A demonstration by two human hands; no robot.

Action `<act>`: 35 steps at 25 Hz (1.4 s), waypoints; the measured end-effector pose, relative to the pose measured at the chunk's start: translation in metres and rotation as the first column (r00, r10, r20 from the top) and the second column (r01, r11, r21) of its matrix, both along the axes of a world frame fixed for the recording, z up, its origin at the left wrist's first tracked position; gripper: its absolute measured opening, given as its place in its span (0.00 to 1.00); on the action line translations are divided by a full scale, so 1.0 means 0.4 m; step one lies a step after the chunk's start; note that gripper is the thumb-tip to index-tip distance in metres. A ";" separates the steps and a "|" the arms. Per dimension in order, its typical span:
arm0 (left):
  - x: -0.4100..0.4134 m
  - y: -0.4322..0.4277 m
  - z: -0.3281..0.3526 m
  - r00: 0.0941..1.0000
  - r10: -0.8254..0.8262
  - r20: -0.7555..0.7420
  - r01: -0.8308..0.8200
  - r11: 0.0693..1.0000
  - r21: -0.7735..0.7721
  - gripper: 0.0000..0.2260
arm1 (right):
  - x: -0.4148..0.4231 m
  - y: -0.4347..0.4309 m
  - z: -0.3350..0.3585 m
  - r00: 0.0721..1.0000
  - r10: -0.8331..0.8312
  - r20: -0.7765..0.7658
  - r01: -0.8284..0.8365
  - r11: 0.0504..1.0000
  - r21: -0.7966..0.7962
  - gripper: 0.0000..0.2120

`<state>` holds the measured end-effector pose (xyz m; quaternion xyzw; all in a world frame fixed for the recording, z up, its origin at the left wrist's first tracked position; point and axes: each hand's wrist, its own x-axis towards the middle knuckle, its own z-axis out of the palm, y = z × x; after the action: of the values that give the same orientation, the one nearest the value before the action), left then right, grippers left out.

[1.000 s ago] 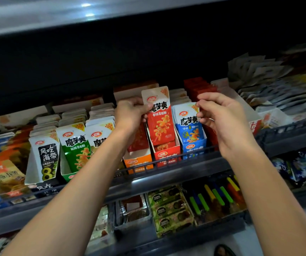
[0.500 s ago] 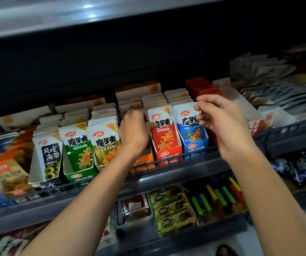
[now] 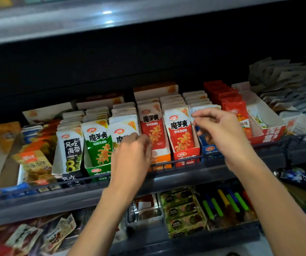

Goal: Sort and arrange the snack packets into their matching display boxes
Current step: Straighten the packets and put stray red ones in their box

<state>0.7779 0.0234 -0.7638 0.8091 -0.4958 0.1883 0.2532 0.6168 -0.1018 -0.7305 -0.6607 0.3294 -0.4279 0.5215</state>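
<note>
Upright snack packets stand in rows in display boxes behind the shelf rail (image 3: 56, 187): a black seaweed packet (image 3: 72, 150), a green packet (image 3: 98, 145) in a green box (image 3: 97, 170), a yellow-marked packet (image 3: 122, 126), a red packet (image 3: 151, 126) in an orange box (image 3: 163, 159), and another red packet (image 3: 180, 133) in a red box (image 3: 185, 156). My left hand (image 3: 132, 156) is curled in front of the yellow-marked packet and the orange box, its fingertips hidden. My right hand (image 3: 220, 130) pinches the top of the front blue packet (image 3: 205, 109) in the blue box (image 3: 209, 149).
Dark red packets (image 3: 228, 100) and a red-and-white box (image 3: 272, 133) stand right of the blue box, with grey packets (image 3: 287, 85) beyond. Loose orange packs (image 3: 32, 163) lie at the left. The lower shelf holds coloured sticks (image 3: 228, 202) and brown-green packs (image 3: 181, 209). An upper shelf (image 3: 93, 24) overhangs.
The red packet my left hand held up went down into the orange box; that hand then slid left and lower. My right hand stayed at the blue packets.
</note>
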 end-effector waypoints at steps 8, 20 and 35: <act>0.088 0.012 -0.071 0.987 -0.136 -0.088 0.138 0.990 0.018 0.08 | 0.195 0.074 -0.021 0.849 -0.195 -0.491 -0.166 0.784 -0.598 0.20; 0.122 0.019 -0.072 0.921 -0.268 -0.284 0.271 0.962 -0.031 0.04 | 0.361 -0.024 -0.002 0.704 -0.494 -0.510 -0.267 0.481 -0.835 0.19; 0.061 0.049 -0.003 0.882 -0.314 -0.351 0.158 0.899 -0.409 0.18 | 0.124 0.096 0.079 0.903 -0.422 -0.077 0.163 0.503 -0.849 0.08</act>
<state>0.8021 0.0432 -0.7650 0.7004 -0.4839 0.0719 0.5197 0.6666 -0.0634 -0.6990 -0.8124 0.2667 -0.5182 0.0184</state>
